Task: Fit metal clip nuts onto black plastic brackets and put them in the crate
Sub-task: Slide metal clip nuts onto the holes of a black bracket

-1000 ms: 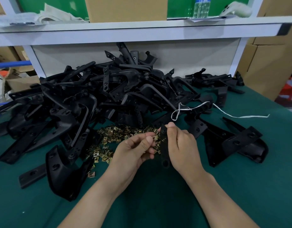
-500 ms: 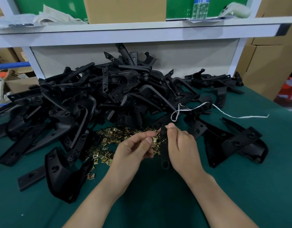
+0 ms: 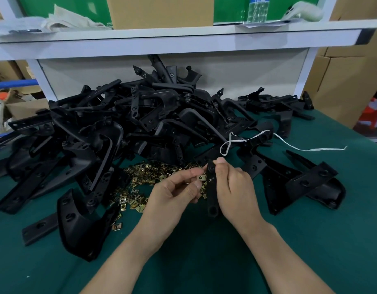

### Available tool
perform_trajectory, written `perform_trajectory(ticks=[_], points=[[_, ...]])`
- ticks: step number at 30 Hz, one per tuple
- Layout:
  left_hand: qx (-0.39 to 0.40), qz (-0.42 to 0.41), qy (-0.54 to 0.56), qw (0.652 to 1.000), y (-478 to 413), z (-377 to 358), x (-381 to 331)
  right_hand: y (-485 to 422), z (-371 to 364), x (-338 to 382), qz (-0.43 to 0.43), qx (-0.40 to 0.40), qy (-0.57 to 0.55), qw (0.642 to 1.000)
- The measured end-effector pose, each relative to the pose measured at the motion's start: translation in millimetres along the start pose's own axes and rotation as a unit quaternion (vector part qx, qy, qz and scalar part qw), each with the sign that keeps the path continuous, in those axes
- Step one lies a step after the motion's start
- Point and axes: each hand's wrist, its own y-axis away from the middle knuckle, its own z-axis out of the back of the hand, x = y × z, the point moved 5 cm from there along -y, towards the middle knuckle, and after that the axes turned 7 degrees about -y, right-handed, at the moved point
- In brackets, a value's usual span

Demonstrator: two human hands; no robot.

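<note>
A: Status?
B: Early, I'd judge. L hand (image 3: 174, 194) pinches a small brass-coloured metal clip nut (image 3: 201, 177) vs the edge of the narrow black plastic bracket (image 3: 211, 187), which R hand (image 3: 236, 192) grips upright over the green mat (image 3: 310, 240). Not seated yet.
A: Left to do?
B: Big heap of black brackets (image 3: 140, 124) + loose nuts (image 3: 145, 183). Crate not in view.

We see a green-covered table (image 3: 310, 251), a white shelf (image 3: 183, 42) above its far edge, a cardboard box (image 3: 160, 11) on it, a green board (image 3: 62, 5) behind, stacked cartons (image 3: 340, 85) at our right.
</note>
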Motion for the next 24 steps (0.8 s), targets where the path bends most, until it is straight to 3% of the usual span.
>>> perform_trajectory(ticks=[24], points=[[-0.063, 0.038, -0.045, 0.996, -4.2, 8.5, 9.0, -0.9, 2.7, 3.1, -0.031, 0.004, -0.018, 0.999]])
